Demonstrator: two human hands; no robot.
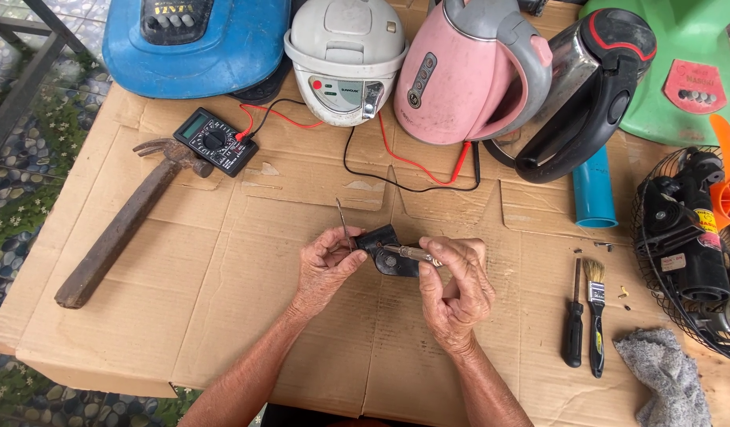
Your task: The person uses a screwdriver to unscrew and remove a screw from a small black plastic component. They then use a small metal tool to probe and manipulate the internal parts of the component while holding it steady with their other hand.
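Head view: left hand (pixel 327 265) grips black part (pixel 387 251), right hand (pixel 453 285) grips screwdriver (pixel 412 254); bare cardboard (pixel 223 300) around

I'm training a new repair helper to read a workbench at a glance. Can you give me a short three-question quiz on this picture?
1. True or false: the left hand and right hand both hold the small black part.
2. Which tool lies left of the multimeter? A) saw B) hammer C) pliers
3. What lies right beside the black screwdriver?

Key: 1. True, and the right hand also holds a thin metal tool against the part. 2. B. 3. A small paintbrush.
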